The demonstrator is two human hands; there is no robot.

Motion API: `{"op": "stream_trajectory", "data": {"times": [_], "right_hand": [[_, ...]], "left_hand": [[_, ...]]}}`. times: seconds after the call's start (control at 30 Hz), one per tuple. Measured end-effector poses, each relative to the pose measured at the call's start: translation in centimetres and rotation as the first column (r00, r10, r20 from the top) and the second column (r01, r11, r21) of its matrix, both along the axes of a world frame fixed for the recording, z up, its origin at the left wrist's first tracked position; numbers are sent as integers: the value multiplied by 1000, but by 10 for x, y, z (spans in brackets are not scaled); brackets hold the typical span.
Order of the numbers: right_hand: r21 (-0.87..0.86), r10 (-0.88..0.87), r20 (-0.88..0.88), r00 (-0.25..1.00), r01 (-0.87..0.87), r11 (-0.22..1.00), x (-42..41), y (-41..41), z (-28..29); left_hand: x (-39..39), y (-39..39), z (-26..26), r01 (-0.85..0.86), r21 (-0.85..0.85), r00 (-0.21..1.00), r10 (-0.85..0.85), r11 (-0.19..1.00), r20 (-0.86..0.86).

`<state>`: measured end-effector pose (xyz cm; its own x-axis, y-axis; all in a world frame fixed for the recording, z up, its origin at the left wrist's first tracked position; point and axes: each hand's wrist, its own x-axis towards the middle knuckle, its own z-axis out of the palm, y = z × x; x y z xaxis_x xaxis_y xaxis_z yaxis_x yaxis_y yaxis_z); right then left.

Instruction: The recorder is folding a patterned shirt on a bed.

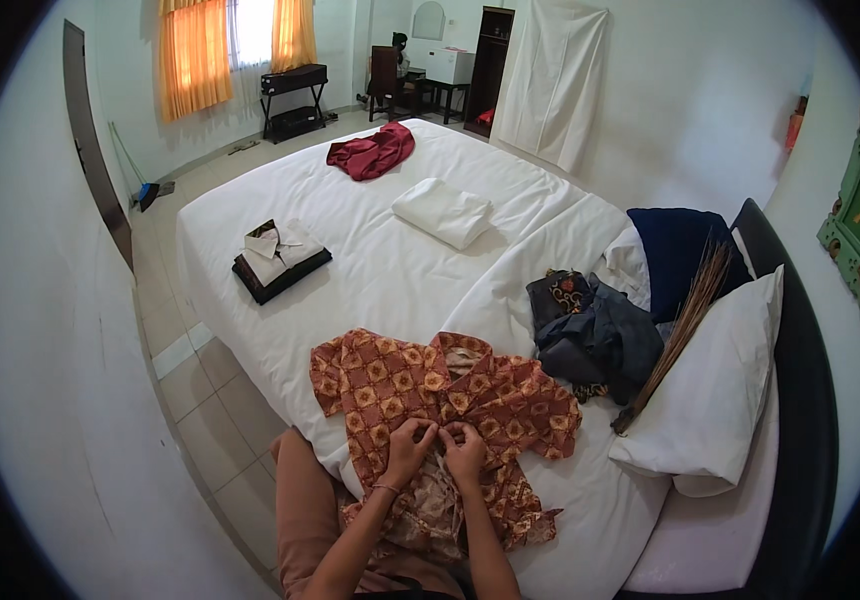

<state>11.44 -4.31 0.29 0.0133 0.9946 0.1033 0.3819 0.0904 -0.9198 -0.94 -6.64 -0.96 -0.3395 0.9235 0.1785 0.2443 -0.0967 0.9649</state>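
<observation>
A short-sleeved, rust-brown and gold patterned shirt (385,382) lies face up on the white-sheeted bed (310,315), its collar pointing away from me. Its lower front falls apart, and the paler inner side of the cloth shows there. My left hand (409,448) pinches one front edge of the shirt between thumb and fingertips. Close beside it, my right hand (464,451) pinches the other front edge. The fingertips of both hands almost meet at the middle of the shirt's front. Any button between them is too small to make out.
To the right lie a heap of dark clothes (602,337), a stick broom (677,337), a white pillow (707,390) and a navy pillow (685,255). Farther off are folded shirts (280,259), a folded white cloth (442,212) and a crumpled maroon cloth (373,152). A wall (47,360) stands left.
</observation>
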Motion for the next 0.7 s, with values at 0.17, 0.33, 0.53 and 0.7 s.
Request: {"op": "stream_trajectory", "data": {"times": [0.17,0.33,0.53,0.7], "right_hand": [[-135,13,-45,999,-19,991,2,4,-2],[-189,14,-71,997,-28,982,3,4,-4],[-133,-29,-296,955,-11,991,3,0,3],[579,-323,46,945,238,779,36,35,-4]], "left_hand": [[0,1,-3,7,49,997,-3,999,-75],[1,1,-2,-2,90,993,13,996,-118],[4,-4,7,-61,39,997,63,997,-52],[4,-2,19,-219,244,970,237,945,-48]]}}
